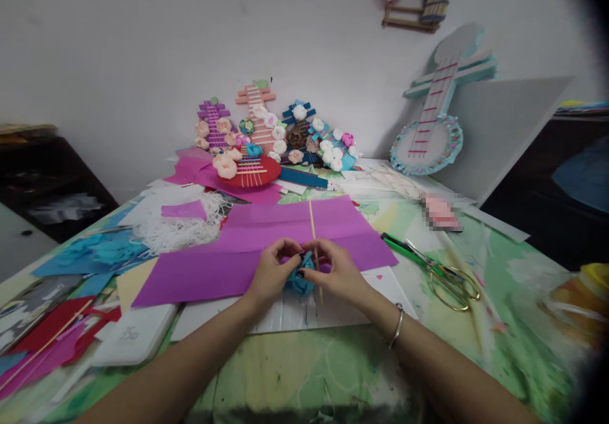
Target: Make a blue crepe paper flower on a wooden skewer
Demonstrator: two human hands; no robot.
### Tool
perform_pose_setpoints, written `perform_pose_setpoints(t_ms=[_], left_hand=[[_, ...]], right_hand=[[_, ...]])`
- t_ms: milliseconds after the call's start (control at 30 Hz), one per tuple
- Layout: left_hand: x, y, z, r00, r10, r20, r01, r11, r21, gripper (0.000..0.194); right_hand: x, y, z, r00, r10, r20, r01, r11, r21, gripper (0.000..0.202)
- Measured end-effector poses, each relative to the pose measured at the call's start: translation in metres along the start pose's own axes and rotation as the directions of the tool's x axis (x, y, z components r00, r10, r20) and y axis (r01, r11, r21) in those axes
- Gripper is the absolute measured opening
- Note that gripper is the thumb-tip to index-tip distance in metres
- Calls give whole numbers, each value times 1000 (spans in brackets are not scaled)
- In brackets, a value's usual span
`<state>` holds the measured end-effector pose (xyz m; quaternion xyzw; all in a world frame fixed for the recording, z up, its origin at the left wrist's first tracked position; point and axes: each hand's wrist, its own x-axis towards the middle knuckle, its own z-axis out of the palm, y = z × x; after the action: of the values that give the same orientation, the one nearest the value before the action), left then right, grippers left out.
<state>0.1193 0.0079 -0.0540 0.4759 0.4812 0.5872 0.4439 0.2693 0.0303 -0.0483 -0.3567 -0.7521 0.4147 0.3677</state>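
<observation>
At the middle of the table a blue crepe-paper flower (301, 284) is pinched between my two hands. My left hand (271, 275) grips its left side with thumb and fingertips. From the right, the thumb and fingers of my right hand (339, 273) close on the same flower. A thin wooden stick (313, 219) runs upright through the right hand's fingers, its lower end showing below them. Beneath both hands lie a large purple paper sheet (204, 275) and a white board (266, 318). The flower's inner folds are partly hidden by my fingers.
Scissors (450, 278) and a green cutter (404, 249) lie at the right. White shredded paper (166, 227), blue crepe scraps (102, 252) and a white box (137, 335) are at the left. Several decorated paper instruments, one a red one (266, 173), stand along the wall.
</observation>
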Motion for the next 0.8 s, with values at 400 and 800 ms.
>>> perform_pose_setpoints(t_ms=[400, 800], left_hand=[[-2, 0, -1, 996, -63, 59, 65, 998, -24, 12], [-6, 3, 1, 993, 36, 113, -45, 996, 83, 6]], right_hand=[[4, 8, -2, 999, -24, -21, 25, 998, 58, 33], [4, 6, -1, 999, -20, -46, 23, 998, 52, 16]])
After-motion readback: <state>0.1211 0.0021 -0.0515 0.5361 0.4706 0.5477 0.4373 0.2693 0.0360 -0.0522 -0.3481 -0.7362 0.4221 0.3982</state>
